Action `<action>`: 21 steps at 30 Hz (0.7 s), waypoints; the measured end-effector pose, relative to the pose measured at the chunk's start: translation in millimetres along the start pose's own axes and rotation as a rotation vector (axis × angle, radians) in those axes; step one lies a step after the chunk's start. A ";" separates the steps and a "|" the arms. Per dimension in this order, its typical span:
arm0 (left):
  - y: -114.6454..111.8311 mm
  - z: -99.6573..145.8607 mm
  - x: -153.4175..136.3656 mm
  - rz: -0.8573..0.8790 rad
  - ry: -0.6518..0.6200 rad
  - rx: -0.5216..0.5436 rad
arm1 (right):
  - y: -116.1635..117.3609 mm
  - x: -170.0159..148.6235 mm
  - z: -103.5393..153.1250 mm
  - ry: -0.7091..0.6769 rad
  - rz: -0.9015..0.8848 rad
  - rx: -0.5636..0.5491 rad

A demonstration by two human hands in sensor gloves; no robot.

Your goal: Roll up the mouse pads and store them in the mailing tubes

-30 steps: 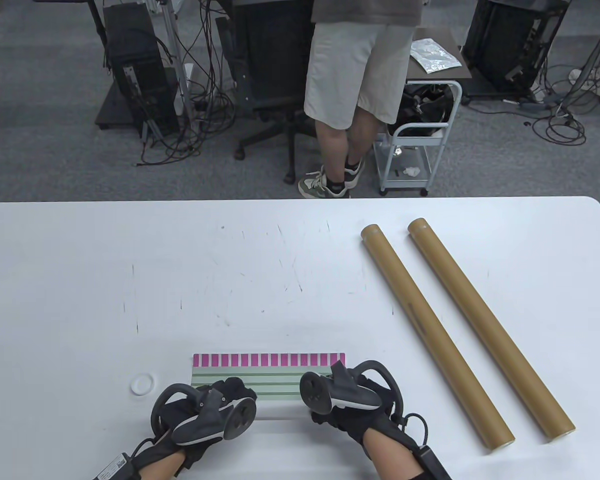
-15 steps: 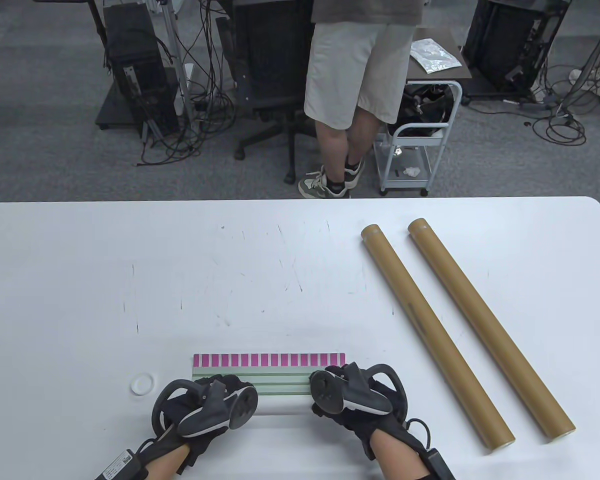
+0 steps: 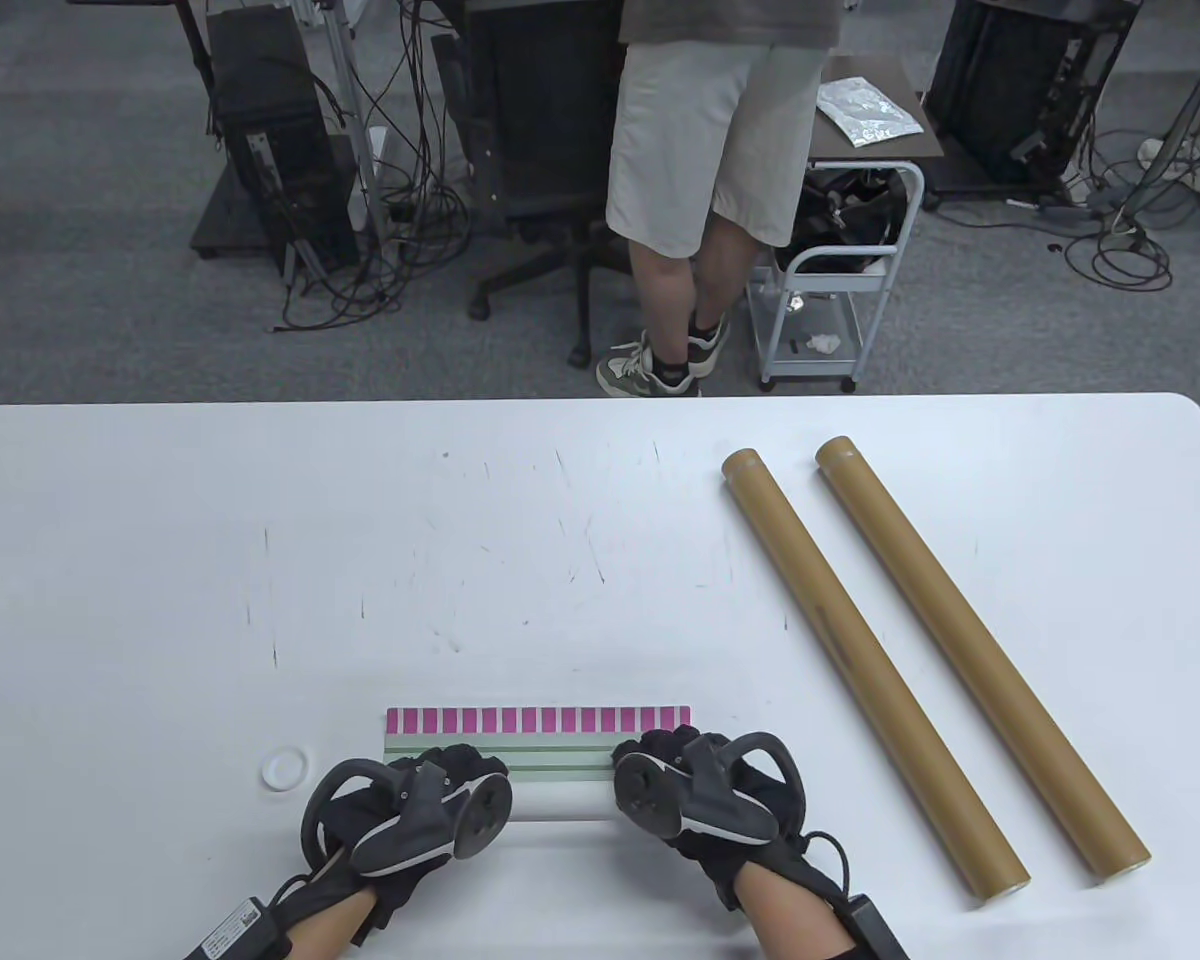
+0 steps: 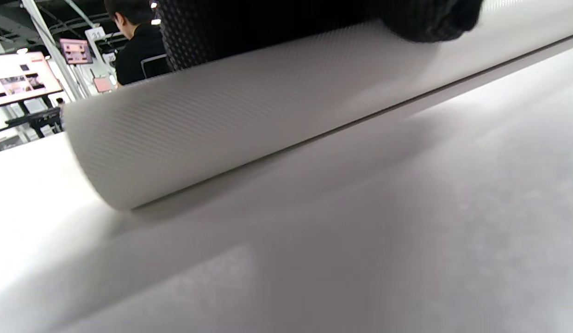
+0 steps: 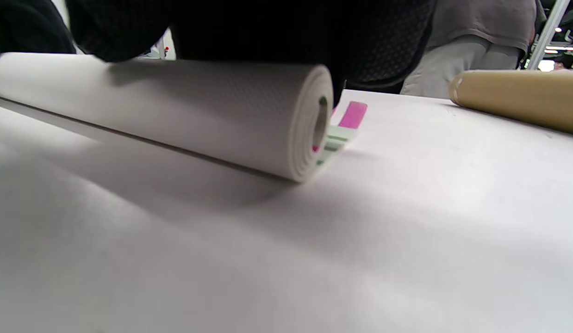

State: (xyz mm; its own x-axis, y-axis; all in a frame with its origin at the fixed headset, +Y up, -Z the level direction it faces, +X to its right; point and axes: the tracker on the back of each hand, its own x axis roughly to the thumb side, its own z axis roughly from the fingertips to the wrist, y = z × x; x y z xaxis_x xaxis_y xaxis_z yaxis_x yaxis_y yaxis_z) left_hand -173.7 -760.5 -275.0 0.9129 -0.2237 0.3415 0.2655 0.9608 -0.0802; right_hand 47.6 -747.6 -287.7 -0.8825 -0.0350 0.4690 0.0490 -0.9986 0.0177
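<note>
At the table's near edge a mostly rolled pad is gripped at both ends — the left hand and right hand are curled over the roll. A pink-striped strip is left flat beyond it. A white cap sits left; two tubes are laid farther right — side by side, apart.
</note>
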 end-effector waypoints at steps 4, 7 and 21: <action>0.4 -1.1 0.2 -0.001 0.004 -0.005 | 4.3 0.0 -3.0 0.013 0.004 0.025; -0.6 -4.0 -1.0 0.009 0.011 -0.023 | 7.4 -0.9 -4.1 0.028 -0.008 0.040; 15.5 10.9 4.2 -0.020 -0.047 0.069 | 5.5 0.0 -6.0 -0.003 -0.048 0.139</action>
State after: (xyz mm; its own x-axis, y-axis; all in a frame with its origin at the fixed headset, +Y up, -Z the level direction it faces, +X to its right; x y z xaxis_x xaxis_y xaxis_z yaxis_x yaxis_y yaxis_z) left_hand -169.1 -744.8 -264.6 0.8915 -0.2363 0.3864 0.2596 0.9657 -0.0084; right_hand 45.0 -753.3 -293.0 -0.8841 0.0125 0.4672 0.0716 -0.9842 0.1619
